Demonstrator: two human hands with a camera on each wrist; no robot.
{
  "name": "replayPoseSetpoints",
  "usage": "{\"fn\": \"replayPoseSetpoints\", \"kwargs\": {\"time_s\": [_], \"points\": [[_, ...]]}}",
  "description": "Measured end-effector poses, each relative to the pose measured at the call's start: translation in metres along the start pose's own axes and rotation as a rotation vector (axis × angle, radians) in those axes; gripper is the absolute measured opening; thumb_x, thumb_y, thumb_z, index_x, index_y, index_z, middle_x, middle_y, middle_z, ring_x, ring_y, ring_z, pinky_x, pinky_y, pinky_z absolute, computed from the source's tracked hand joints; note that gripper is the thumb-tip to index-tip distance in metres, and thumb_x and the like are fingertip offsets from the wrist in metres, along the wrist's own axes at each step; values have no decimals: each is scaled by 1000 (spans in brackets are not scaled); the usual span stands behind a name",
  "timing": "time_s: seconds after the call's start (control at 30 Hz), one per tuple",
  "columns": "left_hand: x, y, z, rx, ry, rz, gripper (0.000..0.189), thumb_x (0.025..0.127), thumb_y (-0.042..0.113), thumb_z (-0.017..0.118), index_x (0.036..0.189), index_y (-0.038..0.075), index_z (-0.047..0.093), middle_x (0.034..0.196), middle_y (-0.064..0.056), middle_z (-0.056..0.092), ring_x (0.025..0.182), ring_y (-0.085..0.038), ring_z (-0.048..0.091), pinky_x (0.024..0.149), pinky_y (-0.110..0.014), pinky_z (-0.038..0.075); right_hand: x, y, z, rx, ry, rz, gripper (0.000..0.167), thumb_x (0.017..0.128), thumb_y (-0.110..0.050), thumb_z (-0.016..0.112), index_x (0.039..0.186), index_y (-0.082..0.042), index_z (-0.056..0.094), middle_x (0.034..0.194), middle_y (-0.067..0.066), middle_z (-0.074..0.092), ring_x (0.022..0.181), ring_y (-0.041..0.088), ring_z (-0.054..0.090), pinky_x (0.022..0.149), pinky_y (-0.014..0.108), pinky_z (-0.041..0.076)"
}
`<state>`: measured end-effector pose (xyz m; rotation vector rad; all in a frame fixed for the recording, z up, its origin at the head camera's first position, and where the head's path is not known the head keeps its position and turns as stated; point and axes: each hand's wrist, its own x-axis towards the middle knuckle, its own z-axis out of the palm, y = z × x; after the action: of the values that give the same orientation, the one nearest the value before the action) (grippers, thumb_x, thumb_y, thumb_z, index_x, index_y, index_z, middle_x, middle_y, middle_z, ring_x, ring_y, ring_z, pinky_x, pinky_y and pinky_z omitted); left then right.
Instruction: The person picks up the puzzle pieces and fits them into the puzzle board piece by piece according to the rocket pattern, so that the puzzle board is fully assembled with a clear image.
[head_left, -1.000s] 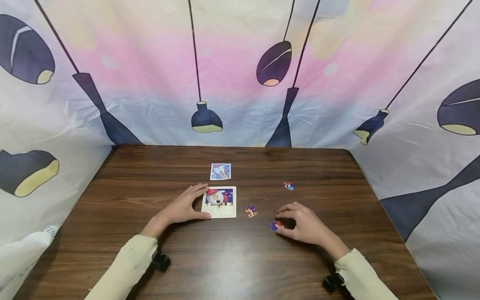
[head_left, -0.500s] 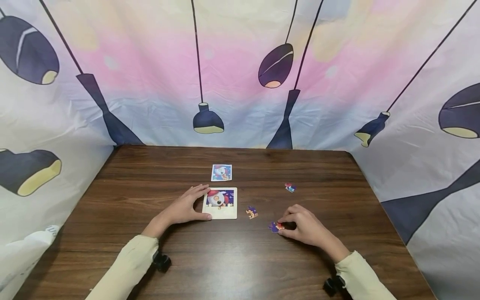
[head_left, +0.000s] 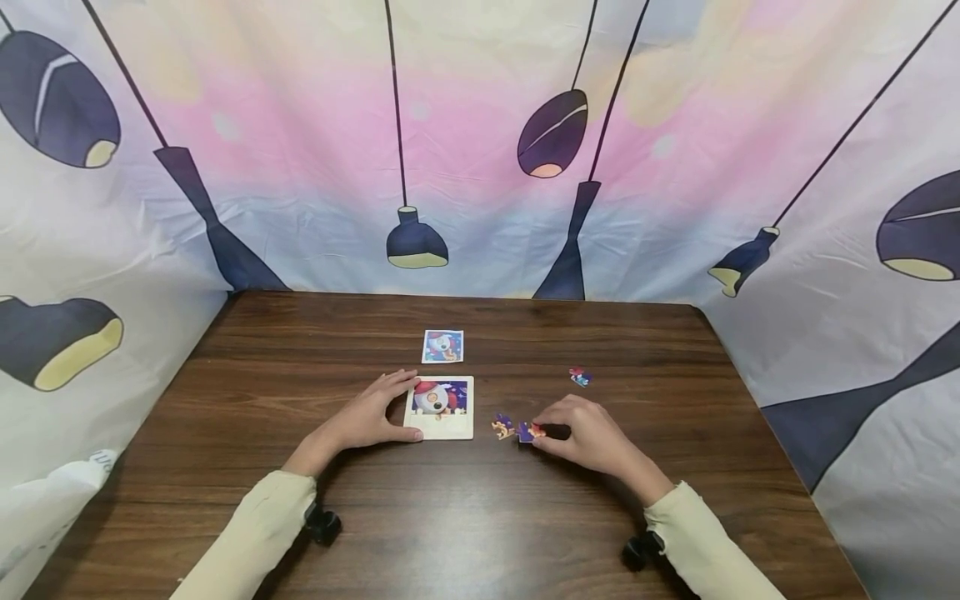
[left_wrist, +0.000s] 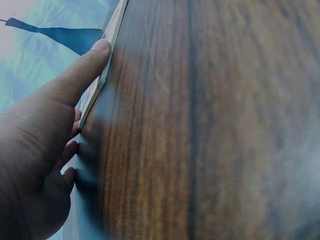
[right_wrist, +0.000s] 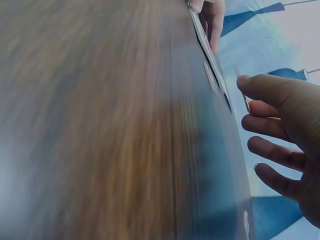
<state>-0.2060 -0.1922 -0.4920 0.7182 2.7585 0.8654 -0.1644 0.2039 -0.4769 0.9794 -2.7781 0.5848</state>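
My left hand [head_left: 372,410] rests at the left side of a square puzzle board [head_left: 457,427]. Its thumb touches the near left corner and its fingertips lie at the far left corner. The board's upper part shows a white character in a red hat; its lower part is bare and pale. My right hand [head_left: 585,433] pinches a purple and red puzzle piece [head_left: 527,432] between thumb and fingers. In the right wrist view this piece [right_wrist: 242,89] is seen edge-on, off the table. Just left of it, a purple and orange puzzle piece [head_left: 502,427] lies on the table.
Another puzzle piece [head_left: 580,377], red and blue, lies farther back on the right. Behind the board is a small picture card [head_left: 443,346] with a similar character. The brown wooden table [head_left: 300,333] meets a lamp-printed cloth [head_left: 480,250] at its back and sides.
My right hand has closed its pinch on the purple and red puzzle piece, lifted it and carried it left toward the board. The left hand stays in place.
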Motion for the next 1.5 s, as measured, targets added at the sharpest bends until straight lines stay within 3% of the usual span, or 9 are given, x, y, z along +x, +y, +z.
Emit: {"fn": "replayPoseSetpoints", "kwargs": {"time_s": [0.37, 0.93, 1.5], "points": [[-1, 1, -2, -1, -2, -3, 103, 78, 64, 81, 157, 9, 42, 165, -13, 32, 155, -42, 18, 121, -67, 18, 36, -22, 18, 14, 44, -1, 27, 88, -39, 81, 105, -18, 82, 101, -6, 76, 94, 9, 66, 80, 32, 58], [-2, 2, -1, 2, -10, -6, 102, 79, 63, 80, 157, 9, 42, 165, -14, 32, 154, -44, 18, 119, -68, 20, 82, -54, 41, 12, -3, -78, 28, 90, -42, 79, 106, -19, 83, 101, -6, 76, 92, 10, 65, 79, 30, 58], [-1, 0, -1, -2, -5, 22, 101, 80, 61, 80, 156, 8, 42, 165, -13, 33, 154, -40, 20, 121, -66, 19, 103, -72, 57, -45, -55, -99, 27, 89, -44, 79, 104, -22, 83, 103, -7, 75, 90, 9, 63, 76, 25, 54]]}}
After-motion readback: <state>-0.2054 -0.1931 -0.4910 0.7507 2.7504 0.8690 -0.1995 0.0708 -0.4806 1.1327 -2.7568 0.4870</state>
